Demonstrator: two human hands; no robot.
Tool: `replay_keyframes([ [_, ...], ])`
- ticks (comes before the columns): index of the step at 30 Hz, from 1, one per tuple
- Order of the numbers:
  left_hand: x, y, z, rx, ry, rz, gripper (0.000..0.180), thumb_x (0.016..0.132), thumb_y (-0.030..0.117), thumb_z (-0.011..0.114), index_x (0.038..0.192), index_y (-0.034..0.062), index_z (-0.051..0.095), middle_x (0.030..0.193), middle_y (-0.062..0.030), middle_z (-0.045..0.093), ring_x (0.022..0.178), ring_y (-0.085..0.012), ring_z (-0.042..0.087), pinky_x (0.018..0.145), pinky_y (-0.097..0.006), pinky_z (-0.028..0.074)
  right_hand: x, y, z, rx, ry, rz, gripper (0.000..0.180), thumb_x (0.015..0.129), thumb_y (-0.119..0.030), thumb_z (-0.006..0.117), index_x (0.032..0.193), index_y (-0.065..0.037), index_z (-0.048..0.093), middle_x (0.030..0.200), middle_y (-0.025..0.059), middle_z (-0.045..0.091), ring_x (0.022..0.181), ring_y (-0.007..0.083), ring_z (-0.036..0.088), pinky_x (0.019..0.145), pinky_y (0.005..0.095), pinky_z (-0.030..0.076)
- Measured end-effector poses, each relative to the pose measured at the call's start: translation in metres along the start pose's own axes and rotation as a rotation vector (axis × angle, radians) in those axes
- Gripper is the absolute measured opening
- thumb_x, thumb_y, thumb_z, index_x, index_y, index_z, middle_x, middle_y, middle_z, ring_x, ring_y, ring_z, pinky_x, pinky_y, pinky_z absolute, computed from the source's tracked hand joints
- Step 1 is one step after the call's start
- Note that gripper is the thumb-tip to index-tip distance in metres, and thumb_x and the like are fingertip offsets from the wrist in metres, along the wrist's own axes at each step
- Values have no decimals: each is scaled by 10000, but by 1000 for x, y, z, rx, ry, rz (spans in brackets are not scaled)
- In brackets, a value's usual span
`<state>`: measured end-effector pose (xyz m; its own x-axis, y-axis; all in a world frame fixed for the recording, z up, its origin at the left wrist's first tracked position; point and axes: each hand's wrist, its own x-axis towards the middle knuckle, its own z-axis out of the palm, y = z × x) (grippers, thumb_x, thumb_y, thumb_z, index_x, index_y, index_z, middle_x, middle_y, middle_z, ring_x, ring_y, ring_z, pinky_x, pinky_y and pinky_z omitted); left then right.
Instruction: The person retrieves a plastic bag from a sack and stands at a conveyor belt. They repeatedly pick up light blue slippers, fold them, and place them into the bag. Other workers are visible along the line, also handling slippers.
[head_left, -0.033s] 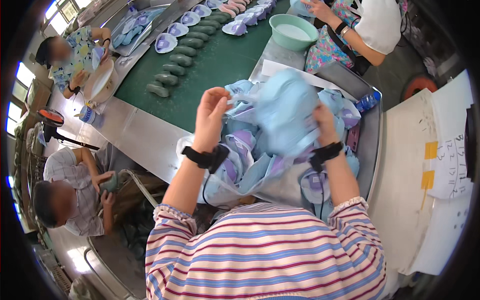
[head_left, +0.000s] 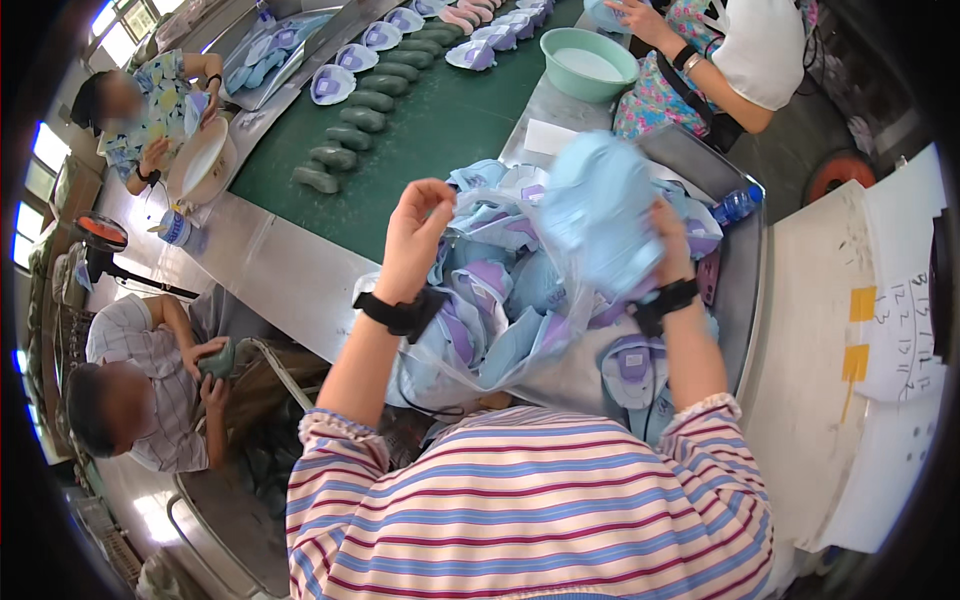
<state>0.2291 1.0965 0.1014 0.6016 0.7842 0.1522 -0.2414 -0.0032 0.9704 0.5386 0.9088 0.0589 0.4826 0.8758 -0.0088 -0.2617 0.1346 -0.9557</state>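
Note:
My right hand [head_left: 673, 245] grips a light blue shoe upper [head_left: 600, 205], blurred by motion and raised over a pile; it may be more than one layer. My left hand [head_left: 415, 235] is apart from it, above the pile's left side, with thumb and forefinger pinched together. Whether anything small is between those fingers cannot be made out. Below both hands lie many blue, white and purple shoe uppers [head_left: 480, 290], partly inside a clear plastic bag [head_left: 520, 372]. Another upper [head_left: 632, 365] with a purple inside rests near my right forearm.
A metal tray [head_left: 752, 300] holds the pile, with a blue bottle [head_left: 737, 205] at its edge. Rows of green shoe lasts [head_left: 362, 119] stand on the green belt [head_left: 450, 130]. A green basin [head_left: 590, 65] and co-workers [head_left: 150, 385] are around the table.
The blue upper and my right hand have moved slightly right. A pale strip between my left fingers and the upper no longer shows; the left hand is now separate.

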Motion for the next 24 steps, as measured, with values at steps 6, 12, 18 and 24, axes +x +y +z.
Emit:
replay_keyframes([
  [6,-30,-62,-17,1090,-677,-192,662,693,234,717,1242,12,422,1105,-198,544,1035,-331,531,886,-376,432,38,-23,-136,-1568,190,301,316,780,-263,661,960,-11,595,902,144,636,819,295,613,767,360,483],
  [12,-26,-144,-13,1087,-485,-173,573,706,78,632,1254,90,468,1147,-189,556,1021,-375,542,897,-389,439,39,-8,-80,-1834,559,-366,436,717,-104,643,1122,-41,496,1195,150,445,1061,338,508,831,395,461],
  [18,-15,-77,-25,-68,-142,-178,285,776,62,630,1053,7,593,977,-94,631,916,-172,591,854,-280,451,11,11,110,-1287,-392,-683,341,720,-81,607,1057,-59,557,1054,138,571,1010,319,537,862,405,440],
  [24,-41,-38,-41,253,2,94,254,798,139,629,1024,36,574,849,-40,601,708,-153,579,615,-258,464,37,107,157,-1571,-293,-707,452,666,-58,640,1107,-102,552,1059,121,548,1051,306,488,856,392,436],
])
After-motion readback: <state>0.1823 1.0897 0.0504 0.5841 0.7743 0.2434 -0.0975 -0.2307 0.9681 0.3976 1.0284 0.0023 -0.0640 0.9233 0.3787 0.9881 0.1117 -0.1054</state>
